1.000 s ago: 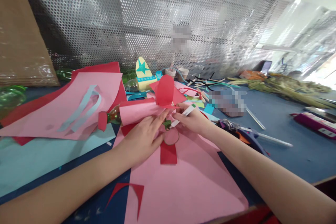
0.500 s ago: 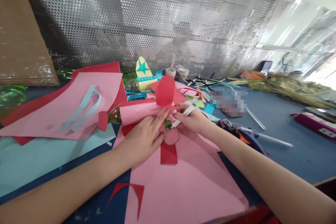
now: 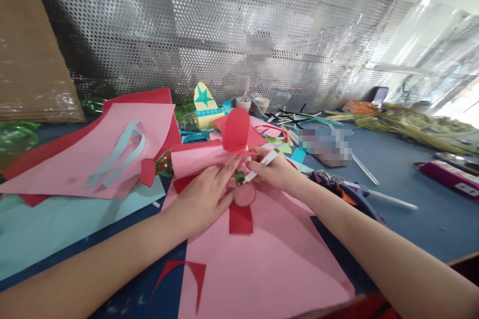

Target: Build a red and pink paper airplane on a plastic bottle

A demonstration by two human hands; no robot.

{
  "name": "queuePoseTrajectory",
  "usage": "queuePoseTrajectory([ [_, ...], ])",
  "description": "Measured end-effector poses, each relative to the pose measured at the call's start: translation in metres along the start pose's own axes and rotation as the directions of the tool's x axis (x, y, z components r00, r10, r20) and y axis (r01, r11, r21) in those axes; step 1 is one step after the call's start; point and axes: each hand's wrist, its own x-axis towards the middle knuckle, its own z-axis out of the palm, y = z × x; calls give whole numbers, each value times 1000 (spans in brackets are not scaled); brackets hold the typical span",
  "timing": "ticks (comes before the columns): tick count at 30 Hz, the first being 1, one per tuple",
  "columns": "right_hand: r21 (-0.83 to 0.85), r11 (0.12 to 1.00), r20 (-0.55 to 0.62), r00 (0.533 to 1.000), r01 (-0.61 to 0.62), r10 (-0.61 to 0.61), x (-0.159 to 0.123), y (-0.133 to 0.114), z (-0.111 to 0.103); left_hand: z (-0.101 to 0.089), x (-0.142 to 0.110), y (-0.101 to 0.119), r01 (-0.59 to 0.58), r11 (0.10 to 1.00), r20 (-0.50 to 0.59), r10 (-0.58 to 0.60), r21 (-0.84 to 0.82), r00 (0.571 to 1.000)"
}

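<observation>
A white pen with a green end (image 3: pixel 270 156) is gripped in my right hand (image 3: pixel 279 169), its lower end near a small green piece (image 3: pixel 238 177) whose kind I cannot make out. My left hand (image 3: pixel 204 192) lies with fingers stretched out beside it, thumb by a round pink paper piece with a dark outline (image 3: pixel 245 195). Just beyond my hands rests a bottle wrapped in pink paper (image 3: pixel 196 157), with red paper fins (image 3: pixel 236 129) at its right and a red paper tip (image 3: pixel 147 172) at its left. Under everything is a large pink sheet (image 3: pixel 269 259), with a red paper strip (image 3: pixel 241 219) on it.
Pink and red sheets with light blue strips (image 3: pixel 123 154) lie left, a curved red offcut (image 3: pixel 183 269) in front. A yellow-wrapped bottle with a star (image 3: pixel 204 104) stands behind. Scissors (image 3: pixel 340 192) and glue sticks (image 3: pixel 392 199) are right, before dried husks (image 3: pixel 415 124).
</observation>
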Motion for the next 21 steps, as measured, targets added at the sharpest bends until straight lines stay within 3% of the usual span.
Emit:
queuePoseTrajectory([
  [21,18,999,21,999,26,-26,1,0,1,-2,-1,1,-2,1000,-2,2,26,1000],
])
